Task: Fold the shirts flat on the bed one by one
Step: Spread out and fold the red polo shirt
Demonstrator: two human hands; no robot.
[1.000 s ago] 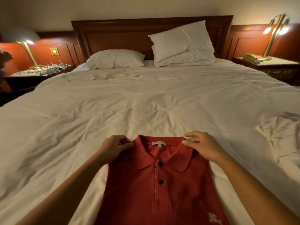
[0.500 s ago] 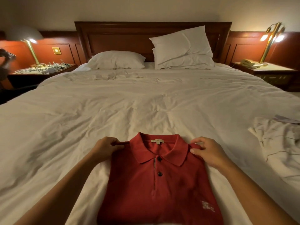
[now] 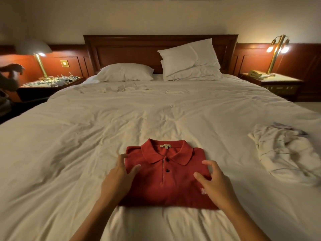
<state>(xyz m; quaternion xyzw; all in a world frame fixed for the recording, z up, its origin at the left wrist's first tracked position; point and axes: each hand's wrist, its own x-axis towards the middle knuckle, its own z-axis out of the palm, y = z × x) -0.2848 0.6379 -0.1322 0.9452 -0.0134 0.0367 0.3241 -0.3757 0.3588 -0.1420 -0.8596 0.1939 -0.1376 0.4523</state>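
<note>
Duvet of bed [image 3: 78, 145] left of folded red shirt [image 3: 166, 181]: open run from near edge to pillows. Far of shirt: open lane up to flat pillow [image 3: 125, 72] and stacked pillows [image 3: 189, 61] against headboard [image 3: 139, 47]. Right: open strip between shirt and crumpled white garment [image 3: 284, 153]; garment occupies right mid-bed. Near side: narrow strip, crossed by both forearms. Left hand [image 3: 119, 176] over shirt's left edge, right hand [image 3: 215, 185] over right half; collar and placket between them uncovered. Far left, off bed: another person's hand [image 3: 13, 68] beside lamp [image 3: 40, 61]; cluttered nightstand [image 3: 52, 83].
</note>
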